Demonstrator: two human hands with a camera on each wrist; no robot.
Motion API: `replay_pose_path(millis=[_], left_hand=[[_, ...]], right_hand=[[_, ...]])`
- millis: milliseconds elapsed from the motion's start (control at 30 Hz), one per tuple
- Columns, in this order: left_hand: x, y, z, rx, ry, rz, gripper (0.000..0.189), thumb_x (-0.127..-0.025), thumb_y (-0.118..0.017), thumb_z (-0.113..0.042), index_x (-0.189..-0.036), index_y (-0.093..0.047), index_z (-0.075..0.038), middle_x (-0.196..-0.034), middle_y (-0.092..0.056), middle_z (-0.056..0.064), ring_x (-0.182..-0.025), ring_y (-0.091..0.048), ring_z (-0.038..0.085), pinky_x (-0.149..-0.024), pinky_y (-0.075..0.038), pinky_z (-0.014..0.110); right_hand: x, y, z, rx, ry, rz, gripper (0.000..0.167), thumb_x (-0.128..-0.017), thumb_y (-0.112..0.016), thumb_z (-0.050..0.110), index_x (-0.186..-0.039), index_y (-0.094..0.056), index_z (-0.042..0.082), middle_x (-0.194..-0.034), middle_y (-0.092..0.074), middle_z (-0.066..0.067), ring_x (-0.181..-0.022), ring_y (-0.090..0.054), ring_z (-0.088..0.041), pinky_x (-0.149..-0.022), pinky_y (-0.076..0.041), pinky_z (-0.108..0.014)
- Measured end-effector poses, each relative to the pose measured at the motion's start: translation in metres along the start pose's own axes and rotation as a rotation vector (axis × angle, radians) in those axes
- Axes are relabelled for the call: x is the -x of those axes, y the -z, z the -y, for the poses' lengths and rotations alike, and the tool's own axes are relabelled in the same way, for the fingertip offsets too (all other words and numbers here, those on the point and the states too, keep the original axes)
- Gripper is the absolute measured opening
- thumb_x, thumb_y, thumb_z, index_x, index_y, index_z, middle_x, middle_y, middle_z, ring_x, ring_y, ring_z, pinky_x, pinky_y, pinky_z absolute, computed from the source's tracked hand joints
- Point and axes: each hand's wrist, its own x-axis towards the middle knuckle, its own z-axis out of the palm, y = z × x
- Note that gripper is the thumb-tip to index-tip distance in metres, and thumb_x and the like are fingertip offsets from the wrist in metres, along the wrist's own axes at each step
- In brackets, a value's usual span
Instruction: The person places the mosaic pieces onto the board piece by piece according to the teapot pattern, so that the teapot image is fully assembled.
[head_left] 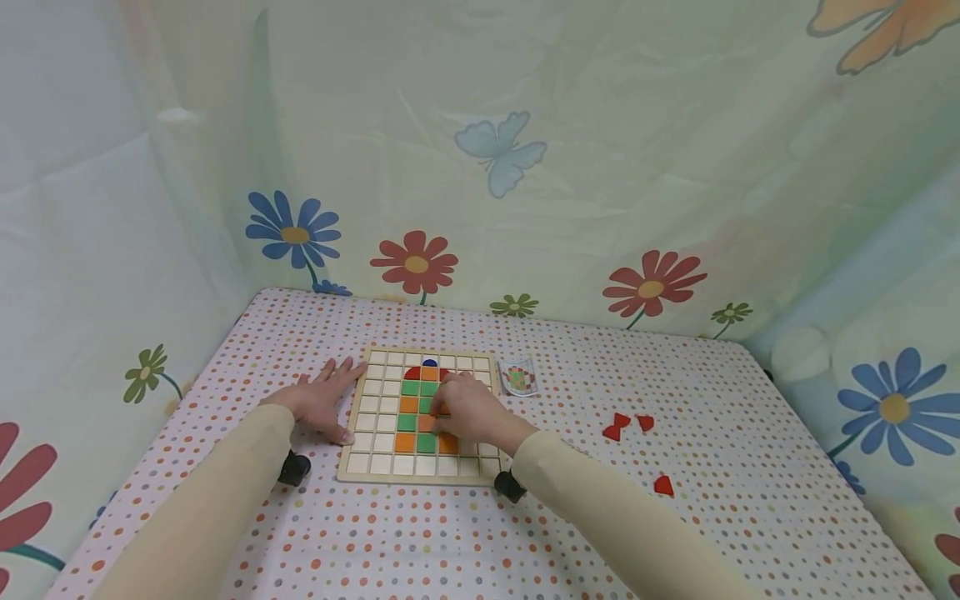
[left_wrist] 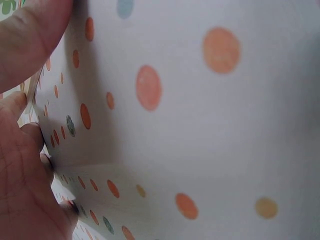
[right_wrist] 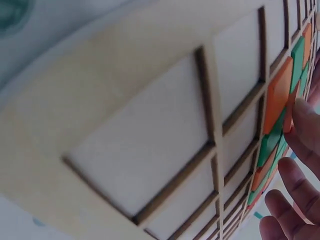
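Observation:
A wooden grid board (head_left: 381, 465) lies on the table with green, orange, red and blue tiles set in its middle columns. My right hand (head_left: 468, 408) reaches over the board from the right. Between thumb and forefinger it pinches an orange tile (right_wrist: 290, 111), tilted up among the set ones, while the other fingers are held off the board. A green tile (right_wrist: 271, 145) and a flat orange tile (right_wrist: 278, 90) lie right beside it. My left hand (head_left: 318, 402) is spread on the cloth, thumb and fingertips at the board's left edge.
A small pattern card (head_left: 518, 378) lies just right of the board. Farther right are several loose red pieces, among them one red piece (head_left: 663, 485) nearer the front. The table (head_left: 360, 542) has a dotted cloth, with flowered curtains (head_left: 600, 167) behind and at the sides.

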Motion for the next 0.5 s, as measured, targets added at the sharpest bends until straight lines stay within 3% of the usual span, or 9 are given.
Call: replay_pose_path(millis=[333,500], left_hand=[[0.0018,0.0001,-0.0009,0.006,-0.007,-0.006,0.116,-0.078,-0.088,-0.022,-0.165,-0.012,-0.009,-0.171,0.001,0.025,-0.157,0.007,0.049,-0.123,0.000,0.072],[0.0019,0.0004,-0.0011,0.008,-0.008,-0.006,0.116,-0.078,-0.089,-0.022,-0.165,-0.012,-0.009,-0.171,0.001,0.025,-0.157,0.006,0.049,-0.123,0.000,0.072]], right_hand=[[0.0001,-0.0042,0.0009,-0.004,-0.004,-0.044,0.013,-0.088,-0.082,0.024,-0.089,-0.081,0.011,-0.093,-0.074,0.000,-0.102,-0.062,-0.022,-0.107,-0.049,-0.044],[0.0009,-0.0047,0.0007,-0.026,0.005,-0.063,0.011,-0.086,-0.083,0.022,-0.087,-0.081,0.012,-0.091,-0.074,0.000,-0.098,-0.061,-0.021,-0.098,-0.051,-0.041]])
